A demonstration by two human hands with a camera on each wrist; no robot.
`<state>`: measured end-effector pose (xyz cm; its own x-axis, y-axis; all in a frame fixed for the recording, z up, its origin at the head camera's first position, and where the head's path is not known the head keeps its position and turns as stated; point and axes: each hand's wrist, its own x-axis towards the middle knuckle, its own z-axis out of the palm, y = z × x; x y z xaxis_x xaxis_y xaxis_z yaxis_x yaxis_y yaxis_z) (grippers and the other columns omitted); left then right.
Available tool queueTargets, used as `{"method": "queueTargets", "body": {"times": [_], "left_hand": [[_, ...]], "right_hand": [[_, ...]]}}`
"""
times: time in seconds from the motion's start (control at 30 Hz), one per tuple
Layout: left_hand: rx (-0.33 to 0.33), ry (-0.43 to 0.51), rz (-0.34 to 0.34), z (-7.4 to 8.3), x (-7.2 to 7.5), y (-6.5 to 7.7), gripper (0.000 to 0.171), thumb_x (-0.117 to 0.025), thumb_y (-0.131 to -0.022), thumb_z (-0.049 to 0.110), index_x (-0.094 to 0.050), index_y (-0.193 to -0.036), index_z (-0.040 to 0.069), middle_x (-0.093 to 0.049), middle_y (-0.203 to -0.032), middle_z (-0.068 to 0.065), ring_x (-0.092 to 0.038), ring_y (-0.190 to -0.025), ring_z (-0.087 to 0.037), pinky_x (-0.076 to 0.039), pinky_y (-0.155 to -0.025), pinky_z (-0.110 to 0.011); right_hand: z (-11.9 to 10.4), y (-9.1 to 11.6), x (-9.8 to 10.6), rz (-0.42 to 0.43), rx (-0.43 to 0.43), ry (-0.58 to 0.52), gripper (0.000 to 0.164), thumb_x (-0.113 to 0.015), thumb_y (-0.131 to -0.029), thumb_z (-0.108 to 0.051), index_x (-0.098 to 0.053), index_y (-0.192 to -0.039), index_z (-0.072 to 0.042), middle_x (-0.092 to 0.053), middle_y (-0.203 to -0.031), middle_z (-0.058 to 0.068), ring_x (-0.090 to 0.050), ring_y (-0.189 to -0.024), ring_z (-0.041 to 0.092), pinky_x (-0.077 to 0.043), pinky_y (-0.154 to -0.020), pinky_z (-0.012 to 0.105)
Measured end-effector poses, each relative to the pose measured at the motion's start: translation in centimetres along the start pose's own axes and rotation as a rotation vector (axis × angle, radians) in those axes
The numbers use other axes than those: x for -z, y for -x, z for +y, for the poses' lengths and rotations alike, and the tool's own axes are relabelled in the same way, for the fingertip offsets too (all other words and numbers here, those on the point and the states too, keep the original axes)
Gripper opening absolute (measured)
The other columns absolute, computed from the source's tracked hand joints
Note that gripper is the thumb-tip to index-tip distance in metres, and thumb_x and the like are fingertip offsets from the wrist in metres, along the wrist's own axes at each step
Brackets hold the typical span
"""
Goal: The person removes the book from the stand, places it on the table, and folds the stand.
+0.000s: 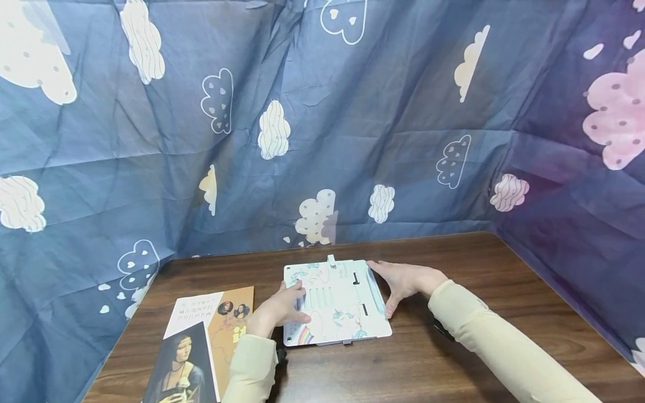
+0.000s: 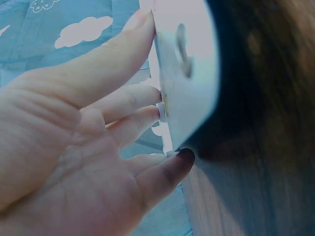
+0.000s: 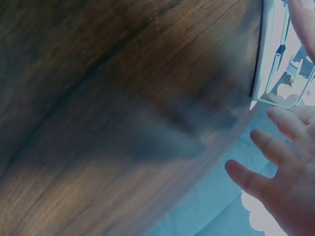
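A white book stand (image 1: 335,305) with unicorn and rainbow prints lies folded flat on the table. My left hand (image 1: 278,309) rests on its left part, with thumb and fingers spread over the printed face. In the left wrist view, the thumb and fingertips touch the stand's plate (image 2: 194,108), and the little finger is at its corner. My right hand (image 1: 405,280) spans the right side, fingers near the far corner and thumb by the near one. The right wrist view shows spread fingers beside the stand's edge (image 3: 263,54); whether they touch it I cannot tell.
Left of the stand lies a book (image 1: 206,347) with a portrait on its cover, partly behind my left sleeve (image 1: 252,364). The brown wooden table (image 1: 353,375) meets a blue cloud-patterned curtain (image 1: 353,168) at the back and sides.
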<state>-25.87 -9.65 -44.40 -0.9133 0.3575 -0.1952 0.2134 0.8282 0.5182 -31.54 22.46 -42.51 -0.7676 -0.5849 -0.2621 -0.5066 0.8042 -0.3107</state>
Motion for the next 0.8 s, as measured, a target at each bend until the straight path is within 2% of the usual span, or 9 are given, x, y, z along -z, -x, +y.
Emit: {"method": "queueTargets", "body": {"times": [0.1,0.33,0.57,0.8], "left_hand": [[-0.011,-0.001,0.001,0.2,0.1,0.0,0.067,-0.080,-0.082,0.022,-0.052,-0.138,-0.003,-0.030,-0.155,-0.018,-0.010,-0.143,-0.047,-0.020,-0.112,-0.055],[-0.005,0.012,-0.004,0.3,-0.1,0.4,0.066,-0.080,-0.082,0.020,-0.053,-0.137,-0.003,-0.030,-0.155,-0.019,-0.010,-0.143,-0.047,-0.020,-0.112,-0.057],[0.004,0.044,-0.006,0.2,-0.4,0.7,0.066,-0.081,-0.081,0.019,-0.053,-0.137,-0.003,-0.031,-0.155,-0.019,-0.010,-0.144,-0.046,-0.019,-0.111,-0.058],[0.006,0.048,0.007,0.2,-0.5,0.4,0.067,-0.081,-0.080,0.019,-0.053,-0.137,-0.003,-0.032,-0.154,-0.019,-0.010,-0.144,-0.046,-0.019,-0.111,-0.058]], "right_hand": [[-0.1,0.0,0.0,0.001,-0.023,0.018,0.137,-0.095,-0.051,-0.047,-0.018,-0.153,0.003,-0.025,-0.154,0.027,-0.023,-0.143,0.040,-0.024,-0.113,0.050],[-0.7,-0.3,-0.4,-0.009,0.003,0.005,0.132,-0.095,-0.053,-0.046,-0.022,-0.153,0.001,-0.027,-0.154,0.025,-0.024,-0.142,0.039,-0.024,-0.113,0.048],[-1.4,-0.6,-1.1,-0.030,-0.063,0.053,0.130,-0.095,-0.050,-0.048,-0.027,-0.154,-0.011,-0.031,-0.155,0.016,-0.027,-0.143,0.032,-0.026,-0.112,0.045],[-1.5,-0.7,-0.8,-0.028,-0.063,0.071,0.129,-0.095,-0.050,-0.047,-0.028,-0.154,-0.010,-0.032,-0.155,0.015,-0.027,-0.143,0.032,-0.026,-0.113,0.043]]}}
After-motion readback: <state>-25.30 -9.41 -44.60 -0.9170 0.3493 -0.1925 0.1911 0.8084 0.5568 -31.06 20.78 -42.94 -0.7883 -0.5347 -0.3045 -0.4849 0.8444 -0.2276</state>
